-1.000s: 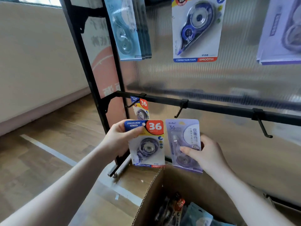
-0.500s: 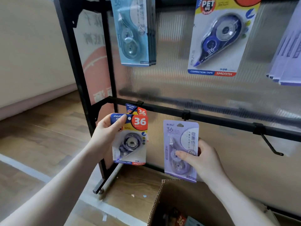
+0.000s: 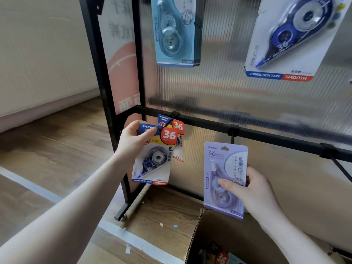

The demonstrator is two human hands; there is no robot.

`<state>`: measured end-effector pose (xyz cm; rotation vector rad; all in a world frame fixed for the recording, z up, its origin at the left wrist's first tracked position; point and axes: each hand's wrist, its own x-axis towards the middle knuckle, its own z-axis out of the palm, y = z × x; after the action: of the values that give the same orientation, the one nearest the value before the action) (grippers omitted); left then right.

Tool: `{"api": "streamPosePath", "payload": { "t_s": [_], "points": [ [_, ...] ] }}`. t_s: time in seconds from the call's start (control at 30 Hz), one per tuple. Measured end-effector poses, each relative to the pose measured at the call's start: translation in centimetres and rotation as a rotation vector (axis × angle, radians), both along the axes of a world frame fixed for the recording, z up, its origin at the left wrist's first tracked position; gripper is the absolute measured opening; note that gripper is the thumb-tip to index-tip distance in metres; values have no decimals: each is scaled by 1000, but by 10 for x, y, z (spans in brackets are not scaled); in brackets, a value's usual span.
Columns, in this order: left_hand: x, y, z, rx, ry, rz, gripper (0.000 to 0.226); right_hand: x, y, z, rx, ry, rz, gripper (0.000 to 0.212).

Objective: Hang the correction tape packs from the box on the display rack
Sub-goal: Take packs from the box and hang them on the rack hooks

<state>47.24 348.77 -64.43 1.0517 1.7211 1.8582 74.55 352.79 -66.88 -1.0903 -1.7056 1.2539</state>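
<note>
From the head view, the only one I have, my left hand (image 3: 133, 141) sits at centre-left of the frame, thumb and fingers pinching the top edge of a blue-and-yellow "36" pack (image 3: 154, 159), tilted a little, just in front of a matching pack (image 3: 178, 134) already hanging from the left hook (image 3: 174, 113) on the lower black rail (image 3: 266, 133). My right hand (image 3: 253, 189), at lower right of centre, grips a lilac pack (image 3: 224, 180) by its right edge, thumb pressed across the front, with its hang hole just below the middle hook (image 3: 232, 133); I cannot tell whether the hook has entered the hole. A third hook (image 3: 341, 166) at the right edge looks bare. Along the top of the frame, a light-blue stack (image 3: 175, 31) and a large blue pack (image 3: 291, 37) already hang. At the bottom, the open cardboard box (image 3: 198, 235) shows more packs inside. I judge the job partly done: several packs are up, two are in hand, and the box is not yet emptied.
</note>
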Motion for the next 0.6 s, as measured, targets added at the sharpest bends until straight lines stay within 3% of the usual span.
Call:
{"api": "streamPosePath", "payload": {
  "t_s": [0.6],
  "points": [
    [-9,43,4,-56,96,23,14,6,10,-9,23,-5,5,26]
  ]
}}
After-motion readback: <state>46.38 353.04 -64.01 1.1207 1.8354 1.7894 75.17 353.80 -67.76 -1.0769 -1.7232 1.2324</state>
